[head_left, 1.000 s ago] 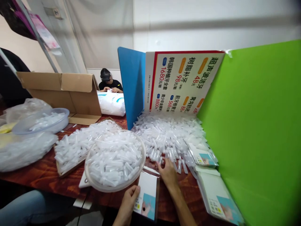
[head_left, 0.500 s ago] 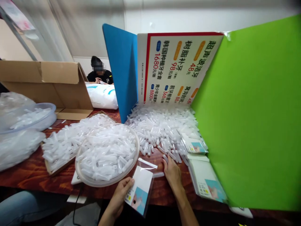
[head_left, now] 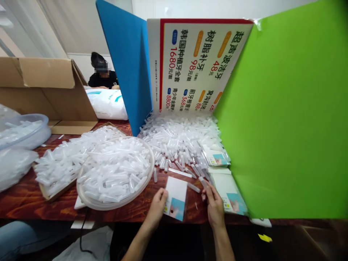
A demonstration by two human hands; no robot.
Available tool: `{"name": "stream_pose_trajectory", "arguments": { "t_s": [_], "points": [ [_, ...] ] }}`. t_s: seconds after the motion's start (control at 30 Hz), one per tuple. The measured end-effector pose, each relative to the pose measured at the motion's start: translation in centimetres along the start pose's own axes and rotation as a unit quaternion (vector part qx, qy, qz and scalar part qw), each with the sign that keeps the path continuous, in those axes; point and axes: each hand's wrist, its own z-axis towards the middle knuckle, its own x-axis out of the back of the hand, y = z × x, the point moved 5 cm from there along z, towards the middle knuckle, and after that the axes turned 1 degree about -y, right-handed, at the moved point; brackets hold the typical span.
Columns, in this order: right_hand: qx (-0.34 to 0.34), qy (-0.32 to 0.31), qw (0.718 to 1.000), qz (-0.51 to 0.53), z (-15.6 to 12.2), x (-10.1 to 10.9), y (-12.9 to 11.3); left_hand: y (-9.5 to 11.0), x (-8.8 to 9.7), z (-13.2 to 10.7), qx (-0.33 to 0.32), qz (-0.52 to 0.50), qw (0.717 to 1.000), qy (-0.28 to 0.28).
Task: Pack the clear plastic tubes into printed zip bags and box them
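A clear zip bag with a white and blue printed card [head_left: 176, 192] is pinched at its left edge by my left hand [head_left: 157, 204]. Between the fingertips of my right hand [head_left: 216, 208] is a small translucent plastic tube [head_left: 202, 181]. Another loose tube [head_left: 194, 187] lies on the table between the bag and that hand. Beyond both hands spreads a heap of such tubes [head_left: 182, 137]. Just right of my right hand lies a stack of carded bags [head_left: 235, 199], with a second stack [head_left: 217, 158] behind it.
A round tub [head_left: 151, 174] full of tubes stands left of my left hand, beside a cardboard tray [head_left: 50, 195] of more tubes. Blue [head_left: 125, 65], printed [head_left: 190, 65] and green panels [head_left: 280, 119] surround the heap. A person [head_left: 102, 76] sits behind a white sack [head_left: 107, 105].
My right hand has drawn back from the heap's edge with a tube, towards the carded stack. The bag in my left hand now appears higher and more upright. The camera view has shifted.
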Motion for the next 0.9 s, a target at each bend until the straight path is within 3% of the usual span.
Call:
{"name": "stream_pose_trajectory", "arguments": {
  "t_s": [0.17,0.23,0.33,0.5,0.67,0.77,0.9],
  "points": [
    [-0.026,-0.058,0.998,0.03,-1.0,-1.1,0.0,2.1,3.6,-0.8,0.024,-0.016,0.999,-0.023],
    [-0.029,-0.079,0.996,0.029,-1.2,-1.9,0.0,2.1,4.4,-1.9,0.04,-0.017,0.999,-0.03],
    [-0.04,-0.161,0.985,0.041,-1.5,-3.7,-0.3,1.4,4.9,-3.4,0.065,-0.014,0.997,-0.034],
    [-0.08,-0.331,0.939,0.037,-2.4,-7.1,-1.9,0.7,5.4,-4.2,0.107,-0.001,0.994,-0.026],
    [-0.08,-0.462,0.882,-0.034,-3.0,-8.7,-4.6,1.1,6.2,-4.6,0.128,0.015,0.991,-0.034],
    [-0.106,-0.493,0.862,-0.051,-3.4,-9.0,-4.8,1.3,6.8,-4.7,0.129,0.023,0.991,-0.031],
    [-0.144,-0.485,0.86,-0.063,-4.4,-10.2,-3.4,1.6,7.3,-4.8,0.115,0.032,0.992,-0.038]
  ]
}}
